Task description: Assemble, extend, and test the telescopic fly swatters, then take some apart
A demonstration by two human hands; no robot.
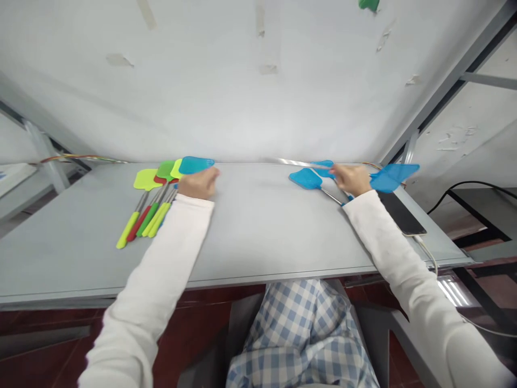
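My right hand (352,180) is closed around a blue fly swatter (396,177). Its paddle points right, and a thin silvery rod (297,163) sticks out leftward from the hand, its far end blurred. Two more blue fly swatters lie close by: one paddle (306,179) in front, another (323,164) behind. Over the left pile my left hand (198,183) is curled into a fist; what it holds, if anything, is hidden. A teal-blue paddle (196,165) shows just behind it. Beside that hand lie lime (145,179), green (165,170) and red-handled (138,223) fly swatters.
A black phone (402,213) with a white cable (426,250) rests on the grey table (262,231) at the right. A white wall (242,108) stands behind the table. Metal frame posts (46,153) rise at both ends, with thin coloured wires (84,157) along the back left.
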